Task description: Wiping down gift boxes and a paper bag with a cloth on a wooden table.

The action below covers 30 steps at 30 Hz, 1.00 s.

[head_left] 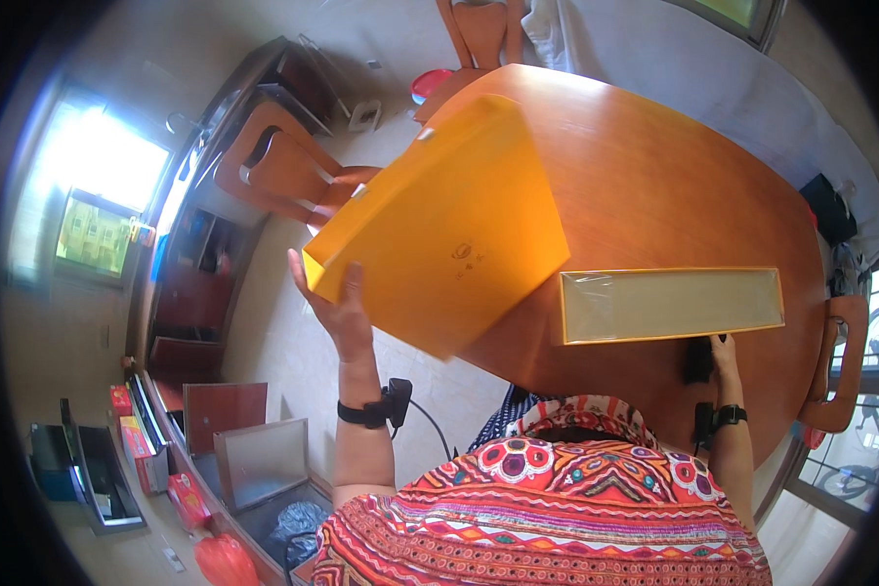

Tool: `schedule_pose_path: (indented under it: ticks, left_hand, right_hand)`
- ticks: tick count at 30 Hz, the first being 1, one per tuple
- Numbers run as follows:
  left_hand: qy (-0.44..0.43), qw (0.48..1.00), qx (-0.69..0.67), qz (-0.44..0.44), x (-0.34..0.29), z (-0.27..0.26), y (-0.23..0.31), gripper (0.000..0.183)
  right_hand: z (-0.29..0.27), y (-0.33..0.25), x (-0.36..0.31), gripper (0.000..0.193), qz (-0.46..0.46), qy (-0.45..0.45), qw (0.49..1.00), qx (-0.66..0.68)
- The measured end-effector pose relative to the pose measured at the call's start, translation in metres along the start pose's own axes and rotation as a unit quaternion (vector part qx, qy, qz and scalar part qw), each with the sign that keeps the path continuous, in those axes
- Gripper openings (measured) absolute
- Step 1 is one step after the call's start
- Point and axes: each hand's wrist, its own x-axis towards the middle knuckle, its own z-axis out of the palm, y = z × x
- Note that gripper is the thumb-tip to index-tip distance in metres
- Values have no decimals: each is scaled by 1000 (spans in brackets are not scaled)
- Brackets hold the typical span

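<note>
A large yellow-orange cardboard box [479, 210], printed with a small dark emblem, is tilted above the table's left side. My left hand [342, 308] grips it at its near left corner, thumb and fingers apart around the cardboard. To the right, a long, shallow, open box part [669, 305] with yellow edges and a pale inside lies at the table's near side. My right hand [725, 356] is against its near edge, with most of its fingers hidden. Beside that hand is a black thing [697, 359] whose kind I cannot make out.
The brown wooden table [645, 166] has rounded edges. Wooden chairs stand at the left [288, 161], far side [483, 34] and right [840, 361]. A low cabinet with open doors [225, 415] runs along the left, near a red plastic bag [227, 559]. A dark bag [830, 208] sits at the far right.
</note>
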Motion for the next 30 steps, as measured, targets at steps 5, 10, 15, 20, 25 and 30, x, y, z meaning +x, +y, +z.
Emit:
schedule_pose_path:
  ticks: [5, 10, 15, 20, 25, 30]
  left_hand:
    - [39, 909, -279, -307, -3, -43, -71, 66]
    - [42, 876, -259, -405, -43, -59, -112, 50]
    - [64, 861, -301, -406, -73, -64, -132, 52]
    - [56, 877, -306, -365, -94, -80, -134, 49]
    - [56, 882, -325, -337, -100, -86, -125, 51]
    - [31, 882, -338, -326, -103, -86, -120, 55]
  right_hand:
    - [14, -18, -23, 51, 34, 21, 999, -3]
    - [16, -29, -31, 54, 107, -3, 993, 39]
    - [-5, 19, -5, 58, 55, -18, 998, -36]
    - [8, 6, -28, 58, 91, -7, 996, 9]
    - [9, 5, -37, 59, 103, -3, 994, 20]
    - [8, 8, -38, 60, 107, -2, 994, 25]
